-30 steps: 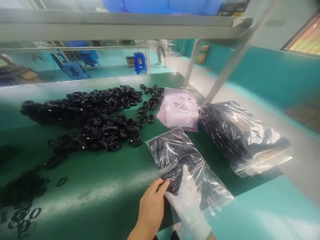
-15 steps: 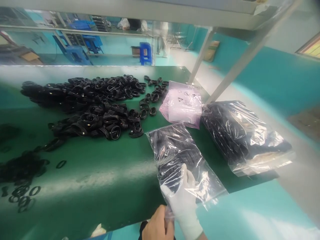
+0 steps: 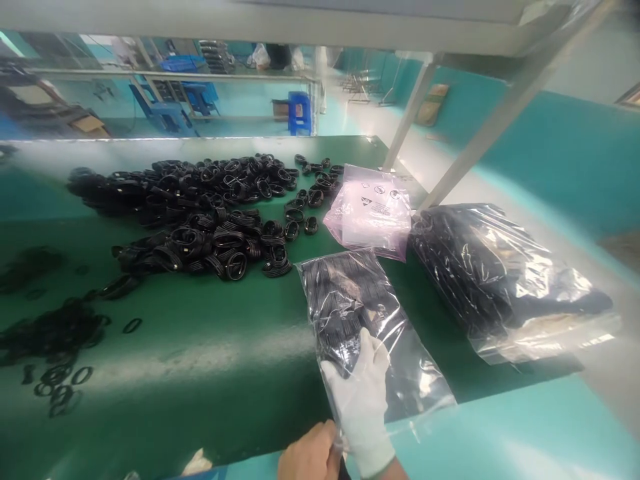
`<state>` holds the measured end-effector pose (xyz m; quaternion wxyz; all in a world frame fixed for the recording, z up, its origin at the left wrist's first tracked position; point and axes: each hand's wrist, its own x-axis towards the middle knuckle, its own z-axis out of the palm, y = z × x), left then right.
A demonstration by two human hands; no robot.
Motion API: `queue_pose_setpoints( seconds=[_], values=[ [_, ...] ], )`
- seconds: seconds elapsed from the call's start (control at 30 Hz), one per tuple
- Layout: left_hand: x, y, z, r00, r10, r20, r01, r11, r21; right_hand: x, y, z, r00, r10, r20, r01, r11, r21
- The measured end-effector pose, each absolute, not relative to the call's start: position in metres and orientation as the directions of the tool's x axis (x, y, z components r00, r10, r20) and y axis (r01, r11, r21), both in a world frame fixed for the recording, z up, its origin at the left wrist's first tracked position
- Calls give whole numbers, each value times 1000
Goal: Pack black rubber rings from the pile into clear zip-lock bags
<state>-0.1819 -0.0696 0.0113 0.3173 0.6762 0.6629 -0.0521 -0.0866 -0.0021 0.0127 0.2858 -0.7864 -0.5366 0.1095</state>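
Note:
A clear plastic bag (image 3: pixel 425 383) lies near the table's front edge, with rows of black coiled cables (image 3: pixel 337 327) packed inside it. My left hand (image 3: pixel 310 453), bare, is closed on the left side of the bag's near edge. My right hand (image 3: pixel 361 400), in a white glove, rests at the near part of the bag, thumb apart from the fingers and fingertips by the coils. Whether the glove is inside the bag or on top of it, I cannot tell.
Black coiled cables (image 3: pixel 215 233) are heaped across the green table (image 3: pixel 215 387). Small black rings (image 3: pixel 63 333) lie at left. A pink printed bag (image 3: pixel 375 213) sits beyond the clear one. A large filled bag (image 3: pixel 500 280) lies at right, near a shelf post (image 3: pixel 480 133).
The view has shifted slightly, moving the table contents rightward. My left hand has slipped lower in the picture, still gripping the bag's edge. The glove stays by the coils.

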Motion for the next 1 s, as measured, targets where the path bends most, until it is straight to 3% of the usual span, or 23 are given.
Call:
queue_pose_setpoints(
  seconds=[0.2,0.47,0.67,0.77,0.87,1.0],
  values=[
    [-201,-62,15,155,868,-471,921,46,387,-97,14,11,464,880,106,780,-349,-520],
    [-204,-60,17,100,872,-478,926,95,366,-102,16,10,423,891,168,828,-304,-471],
    [-207,-52,18,44,872,-487,879,198,434,-100,18,14,389,912,130,805,-267,-531],
    [-210,-51,15,45,861,-506,846,237,478,-88,7,11,314,933,176,786,-151,-599],
    [-214,-50,14,80,839,-538,819,253,516,-76,-1,4,151,957,248,814,22,-580],
    [-214,-45,21,58,784,-619,813,323,485,-68,4,4,153,982,111,821,-64,-567]
  ],
)
